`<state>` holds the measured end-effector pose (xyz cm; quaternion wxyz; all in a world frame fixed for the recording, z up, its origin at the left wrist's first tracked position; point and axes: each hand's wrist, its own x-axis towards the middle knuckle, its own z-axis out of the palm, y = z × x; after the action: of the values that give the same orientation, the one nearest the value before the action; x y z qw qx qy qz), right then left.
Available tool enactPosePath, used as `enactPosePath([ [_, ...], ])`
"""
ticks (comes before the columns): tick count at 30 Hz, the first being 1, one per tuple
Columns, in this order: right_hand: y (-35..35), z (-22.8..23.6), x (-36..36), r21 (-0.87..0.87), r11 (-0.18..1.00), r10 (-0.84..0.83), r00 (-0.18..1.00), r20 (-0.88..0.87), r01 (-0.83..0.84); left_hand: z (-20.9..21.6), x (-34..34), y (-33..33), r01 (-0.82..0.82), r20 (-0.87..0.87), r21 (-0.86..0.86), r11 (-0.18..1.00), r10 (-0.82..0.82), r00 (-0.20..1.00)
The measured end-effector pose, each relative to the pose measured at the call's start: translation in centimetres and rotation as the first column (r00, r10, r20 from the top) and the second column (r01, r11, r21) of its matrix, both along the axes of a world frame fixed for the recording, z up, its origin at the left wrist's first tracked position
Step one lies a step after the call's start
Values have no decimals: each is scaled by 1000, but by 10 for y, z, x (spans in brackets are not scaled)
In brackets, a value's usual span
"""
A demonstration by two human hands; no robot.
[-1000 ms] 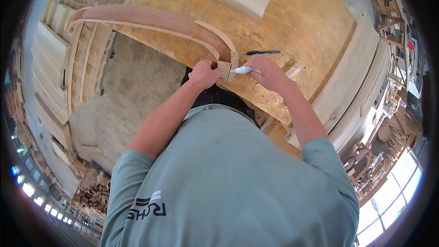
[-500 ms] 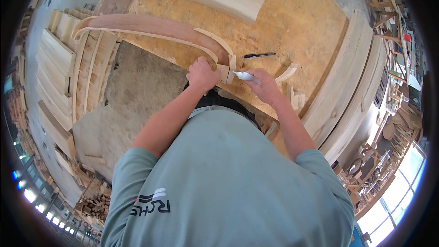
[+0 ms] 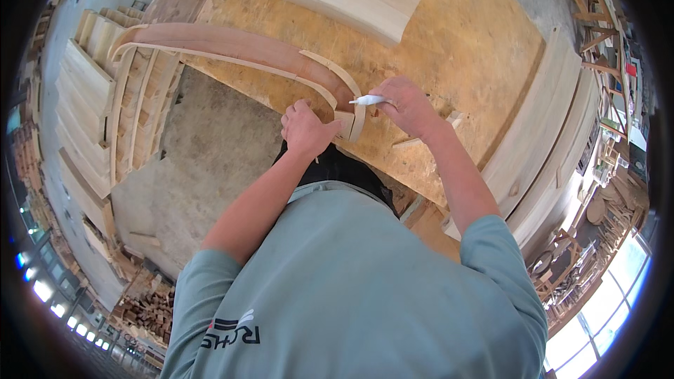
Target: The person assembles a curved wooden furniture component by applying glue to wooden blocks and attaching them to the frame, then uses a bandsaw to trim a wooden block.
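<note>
One curved wood piece (image 3: 239,52), two hands

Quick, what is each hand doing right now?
Left hand: closed on the end of the curved wooden piece.
Right hand: closed on a small white tool.

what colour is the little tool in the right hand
White; the slim tool pinched in the right hand shows best in the head view.

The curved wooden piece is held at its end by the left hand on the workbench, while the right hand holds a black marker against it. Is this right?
Not quite. The head view shows the tool in the right hand is a white marker, not black. The rest stands: the left hand holds the end of the curved wooden piece on the workbench.
</note>
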<state>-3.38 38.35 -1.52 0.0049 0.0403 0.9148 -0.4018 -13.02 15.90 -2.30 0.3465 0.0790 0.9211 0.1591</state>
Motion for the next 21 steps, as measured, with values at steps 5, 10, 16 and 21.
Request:
enactPosePath([
  [5, 0, 3, -8, 65, 991, 108, 991, 85, -114, -2, 3, -1, 20, -38, 43, 999, -18, 999],
  [10, -2, 5, -6, 98, 989, 105, 990, 96, -114, -7, 2, -4, 39, -20, 83, 996, -38, 999],
  [16, -7, 8, -4, 116, 985, 111, 987, 115, -125, -9, 1, -3, 84, -45, 102, 991, -80, 996],
  [21, -9, 10, -5, 147, 980, 111, 984, 138, -132, -12, 2, -5, 104, -65, 101, 989, -98, 993],
])
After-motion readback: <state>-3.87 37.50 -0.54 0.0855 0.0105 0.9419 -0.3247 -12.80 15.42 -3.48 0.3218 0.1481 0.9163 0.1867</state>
